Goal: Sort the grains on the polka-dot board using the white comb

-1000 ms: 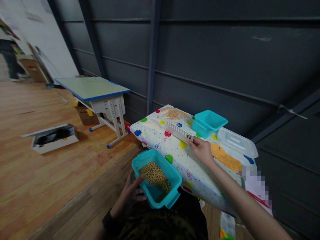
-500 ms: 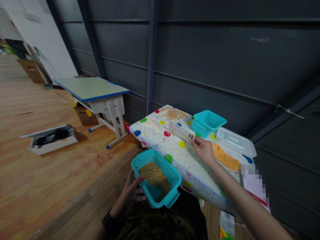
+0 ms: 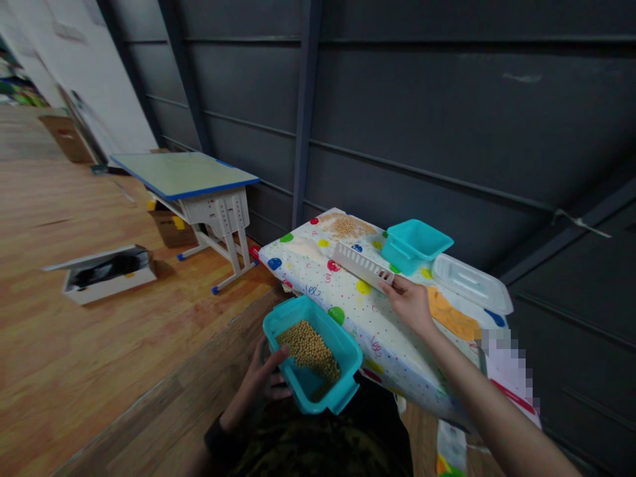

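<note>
My left hand [image 3: 265, 374] grips the near left side of a turquoise plastic container [image 3: 350, 348], thumb over its rim. Round tan beans, which look like soybeans [image 3: 311, 348], lie inside it. The container is held tilted in front of the table's near edge. My right hand [image 3: 410, 301] pinches the right end of a white slotted plastic basket [image 3: 362, 265], low over the patterned tablecloth [image 3: 342, 291]. Beyond the basket, a patch of loose beans or grain [image 3: 345, 227] is spread on the cloth. Left of the basket lies a pale, powdery-looking patch [image 3: 305, 248].
A second turquoise container [image 3: 415, 244] stands at the table's back, beside a clear lid [image 3: 470, 283]. An orange cloth-like piece [image 3: 452, 315] lies near my right forearm. A dark panelled wall [image 3: 427, 112] borders the table; a school desk [image 3: 186, 173] and open white box [image 3: 109, 275] are left.
The white basket has tipped slightly, showing more of its slotted side and end, as my right hand turns it. My left hand and the bean container look the same; the view shifts slightly.
</note>
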Available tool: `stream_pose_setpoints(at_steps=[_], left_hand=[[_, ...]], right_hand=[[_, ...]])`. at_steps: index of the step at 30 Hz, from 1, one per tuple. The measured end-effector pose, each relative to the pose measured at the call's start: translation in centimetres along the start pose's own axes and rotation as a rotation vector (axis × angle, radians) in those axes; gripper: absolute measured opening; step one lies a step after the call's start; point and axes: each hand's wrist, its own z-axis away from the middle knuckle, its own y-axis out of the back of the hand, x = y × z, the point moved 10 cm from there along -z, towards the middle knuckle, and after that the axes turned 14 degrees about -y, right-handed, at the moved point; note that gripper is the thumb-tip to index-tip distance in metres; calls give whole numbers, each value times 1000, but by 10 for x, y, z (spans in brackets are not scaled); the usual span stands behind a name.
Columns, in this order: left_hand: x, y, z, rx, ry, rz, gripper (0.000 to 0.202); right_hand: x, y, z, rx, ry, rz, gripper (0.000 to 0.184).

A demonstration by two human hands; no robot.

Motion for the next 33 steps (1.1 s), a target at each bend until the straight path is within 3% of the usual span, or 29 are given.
stream_pose_setpoints(at_steps=[24,33], left_hand=[[-1,0,0,-9,-9,-4,102],[-2,0,-1,-10,-14,-4,99]], right_hand=[[-19,10,26,6,89,13,49],[-11,13,22,-11,69,47,44]])
